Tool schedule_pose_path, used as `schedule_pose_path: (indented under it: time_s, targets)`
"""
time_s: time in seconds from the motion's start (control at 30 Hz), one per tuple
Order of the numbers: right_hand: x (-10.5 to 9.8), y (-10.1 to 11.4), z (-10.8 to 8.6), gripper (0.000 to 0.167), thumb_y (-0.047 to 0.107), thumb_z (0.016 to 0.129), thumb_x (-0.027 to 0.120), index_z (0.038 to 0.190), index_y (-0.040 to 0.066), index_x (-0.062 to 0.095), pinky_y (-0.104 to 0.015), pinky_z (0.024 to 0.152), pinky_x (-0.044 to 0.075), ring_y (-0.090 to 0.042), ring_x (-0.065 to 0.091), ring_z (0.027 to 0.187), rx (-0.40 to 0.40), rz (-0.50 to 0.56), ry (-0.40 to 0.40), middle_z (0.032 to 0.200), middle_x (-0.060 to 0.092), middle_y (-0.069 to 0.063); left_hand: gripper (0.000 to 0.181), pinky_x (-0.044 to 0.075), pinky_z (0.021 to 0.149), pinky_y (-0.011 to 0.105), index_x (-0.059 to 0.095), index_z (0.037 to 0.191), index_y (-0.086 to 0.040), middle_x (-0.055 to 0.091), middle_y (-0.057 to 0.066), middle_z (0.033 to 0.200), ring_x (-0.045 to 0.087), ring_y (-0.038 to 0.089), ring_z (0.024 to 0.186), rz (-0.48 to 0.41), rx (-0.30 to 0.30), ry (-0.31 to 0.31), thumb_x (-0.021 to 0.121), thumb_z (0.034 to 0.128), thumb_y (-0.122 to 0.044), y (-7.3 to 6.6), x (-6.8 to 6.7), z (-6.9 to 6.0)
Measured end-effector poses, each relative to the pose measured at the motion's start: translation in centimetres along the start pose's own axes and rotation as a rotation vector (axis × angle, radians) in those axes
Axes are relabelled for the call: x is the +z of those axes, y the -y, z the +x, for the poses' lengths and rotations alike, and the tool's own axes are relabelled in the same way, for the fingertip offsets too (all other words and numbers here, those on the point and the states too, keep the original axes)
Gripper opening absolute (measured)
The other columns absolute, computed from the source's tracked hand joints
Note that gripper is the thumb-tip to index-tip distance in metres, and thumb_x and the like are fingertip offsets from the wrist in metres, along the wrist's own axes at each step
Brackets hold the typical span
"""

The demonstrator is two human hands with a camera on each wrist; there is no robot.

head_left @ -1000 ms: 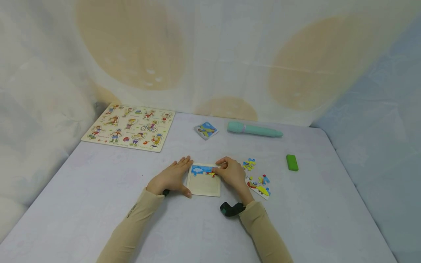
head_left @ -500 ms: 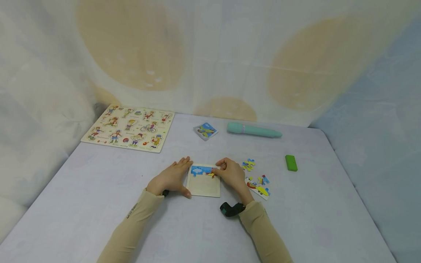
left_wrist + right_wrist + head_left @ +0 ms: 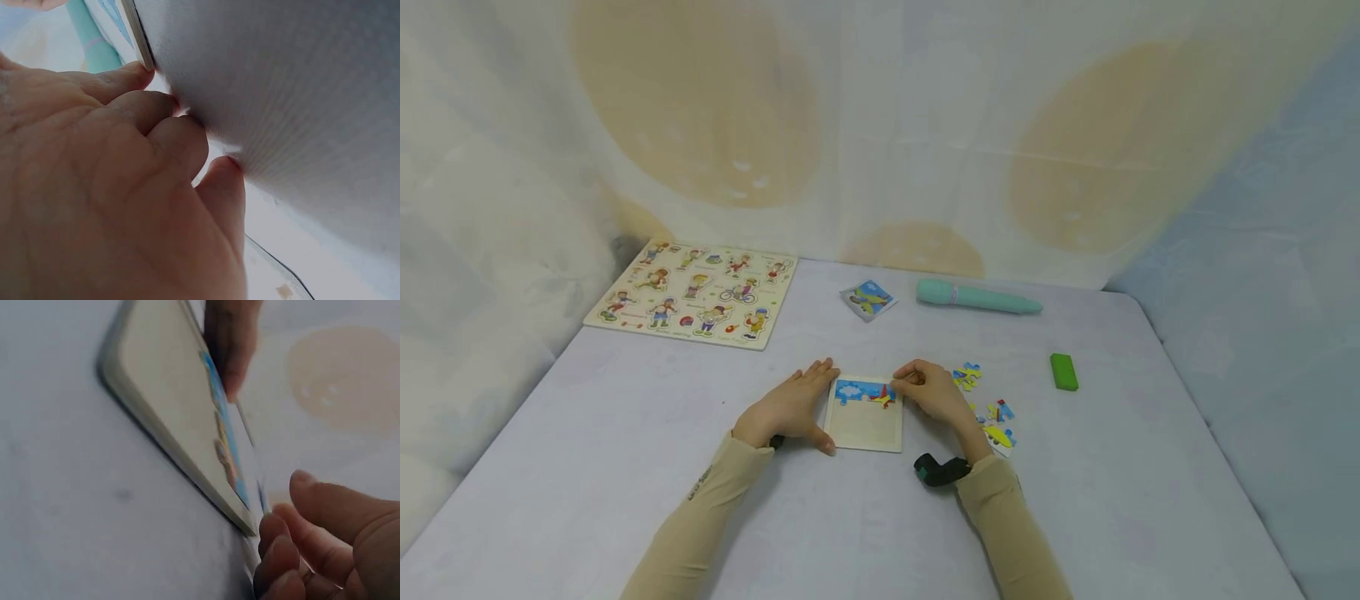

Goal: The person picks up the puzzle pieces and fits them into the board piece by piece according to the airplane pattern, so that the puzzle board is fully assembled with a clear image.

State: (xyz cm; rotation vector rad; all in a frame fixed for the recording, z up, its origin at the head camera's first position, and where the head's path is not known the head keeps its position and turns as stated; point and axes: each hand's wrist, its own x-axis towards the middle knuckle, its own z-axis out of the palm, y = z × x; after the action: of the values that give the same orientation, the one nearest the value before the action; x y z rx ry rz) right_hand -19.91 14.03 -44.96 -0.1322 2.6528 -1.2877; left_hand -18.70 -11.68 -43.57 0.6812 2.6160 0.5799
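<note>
A square wooden tray (image 3: pixel 865 429) lies on the table, with joined blue puzzle pieces (image 3: pixel 859 391) along its far edge and a red and yellow plane part at their right end. My left hand (image 3: pixel 786 408) rests at the tray's left side, fingers spread, thumb by the near left corner. My right hand (image 3: pixel 934 395) is at the far right corner; in the right wrist view its bent fingers (image 3: pixel 281 550) and thumb stand apart with nothing between them. Loose pieces (image 3: pixel 967 376) and more pieces (image 3: pixel 1000 412) lie right of that hand, some partly hidden by its wrist.
A large picture board (image 3: pixel 692 292) lies at the back left. Behind the tray are a small picture card (image 3: pixel 868 299) and a teal, pen-shaped object (image 3: pixel 977 297). A green block (image 3: pixel 1063 372) sits at the right. A patterned cloth hangs behind the table.
My right hand has drawn slightly right, off the plane piece, which now shows in full in the tray. My left hand has stayed in place.
</note>
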Motion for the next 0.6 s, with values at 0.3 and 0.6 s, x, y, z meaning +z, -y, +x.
schedule_pose_path:
  time_s: [0.3,0.6]
  targets:
    - [-5.2,-3.1,-0.5,0.036,0.030,0.096,0.060,0.124,0.007,0.060,-0.039,0.085,0.054,-0.031,0.060,0.108,0.077,0.014,-0.177,0.123,0.061,-0.015,0.120,0.014,0.122,0.053,0.024,0.152,0.000,0.014,0.020,0.162,0.012,0.036,0.151,-0.013,-0.004,0.008,0.091,0.0606,-0.040,-0.3,0.3,0.2]
    - [-6.7,-4.7,-0.9,0.055,0.028,0.089,0.068,0.133,-0.001,0.051,-0.052,0.102,0.044,-0.039,0.049,0.123,0.230,-0.078,-0.189,0.131,0.053,-0.025,0.120,0.014,0.122,0.054,0.024,0.152,0.001,0.015,0.021,0.161,0.013,0.037,0.150,-0.007,0.002,-0.001,0.091,0.0604,-0.040,0.1,0.3,0.1]
